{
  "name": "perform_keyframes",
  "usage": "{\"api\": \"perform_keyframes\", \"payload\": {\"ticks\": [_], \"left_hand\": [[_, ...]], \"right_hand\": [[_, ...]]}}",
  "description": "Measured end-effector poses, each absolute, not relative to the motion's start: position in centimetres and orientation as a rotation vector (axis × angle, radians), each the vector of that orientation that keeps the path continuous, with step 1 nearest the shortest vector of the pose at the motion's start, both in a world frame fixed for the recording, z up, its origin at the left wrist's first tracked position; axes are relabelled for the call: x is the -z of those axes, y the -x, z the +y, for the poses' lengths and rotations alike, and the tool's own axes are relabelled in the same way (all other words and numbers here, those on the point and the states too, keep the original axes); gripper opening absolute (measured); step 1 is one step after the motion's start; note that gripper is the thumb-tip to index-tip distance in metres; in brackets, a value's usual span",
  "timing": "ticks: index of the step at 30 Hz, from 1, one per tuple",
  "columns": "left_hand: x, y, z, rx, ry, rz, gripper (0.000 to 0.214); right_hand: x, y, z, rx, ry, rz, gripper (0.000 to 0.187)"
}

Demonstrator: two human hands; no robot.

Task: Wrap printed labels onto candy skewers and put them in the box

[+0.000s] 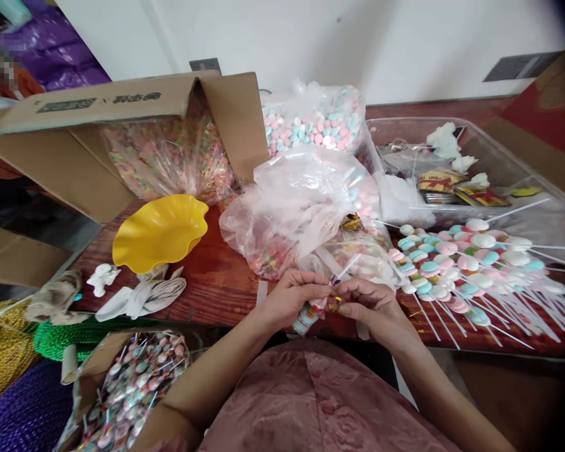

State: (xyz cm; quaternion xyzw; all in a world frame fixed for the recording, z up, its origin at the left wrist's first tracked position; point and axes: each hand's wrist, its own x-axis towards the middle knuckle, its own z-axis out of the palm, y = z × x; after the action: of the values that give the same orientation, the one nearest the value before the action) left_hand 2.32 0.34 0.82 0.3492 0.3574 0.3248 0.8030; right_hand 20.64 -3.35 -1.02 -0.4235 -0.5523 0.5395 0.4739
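While the left hand [288,302] pinches a wrapped candy stick [306,319] at the gathered neck of its clear wrapper, the right hand [375,307] is bent in close beside it, thumb and fingertips drawn together around a small gold tie [338,299]; whether those fingertips are closed on the tie cannot be told. The candy stick is held at a slant just above the near edge of the reddish table [222,276], its pale sweets hanging toward the person and its white stick pointing up and away. Just beyond the hands, a crumpled clear bag [306,194] of colourful sweets rests on the table, with a bag of pastel sweets [317,129] behind it. To the right, many unwrapped candy sticks [452,258] lie in a heap, in front of a clear plastic bin [513,155]. On the left are a yellow bowl [157,232] with a wavy rim and a pale cloth [145,297] near it. Lower down, an open carton [94,371] holds a pile of wrapped candy sticks.
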Motion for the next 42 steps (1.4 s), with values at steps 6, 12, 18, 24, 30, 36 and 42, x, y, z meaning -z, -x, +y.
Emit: {"api": "perform_keyframes", "payload": {"ticks": [6, 12, 18, 24, 30, 36, 42], "left_hand": [[-0.7, -2.3, 1.1, -0.753, -0.841, 0.716, 0.031], [-0.6, -2.5, 0.9, -0.799, -1.001, 0.782, 0.025], [0.6, -1.3, 1.5, -0.836, -0.947, 0.799, 0.021], [-0.2, -0.5, 0.6, -0.91, -1.131, 0.837, 0.028], [-0.5, -0.8, 0.8, -0.894, -1.191, 0.814, 0.033], [0.3, -1.0, 0.8, -0.882, -1.275, 0.847, 0.031], [1.0, -1.3, 0.9, -0.917, -1.388, 0.877, 0.024]], "right_hand": [[1.0, -19.9, -3.4, -1.356, 1.033, -1.188, 0.022], [1.5, -19.9, -4.3, -1.42, 1.12, -1.159, 0.02], [4.5, -20.1, -3.8, -1.52, 1.201, -0.986, 0.022], [3.0, -16.5, -4.2, -1.291, 1.103, -0.977, 0.029], [2.8, -17.0, -3.9, -1.281, 1.087, -1.115, 0.021], [2.1, -18.3, -4.0, -1.488, 1.093, -1.067, 0.023], [1.6, -19.7, -5.0, -0.909, 1.108, -1.257, 0.008]]}}
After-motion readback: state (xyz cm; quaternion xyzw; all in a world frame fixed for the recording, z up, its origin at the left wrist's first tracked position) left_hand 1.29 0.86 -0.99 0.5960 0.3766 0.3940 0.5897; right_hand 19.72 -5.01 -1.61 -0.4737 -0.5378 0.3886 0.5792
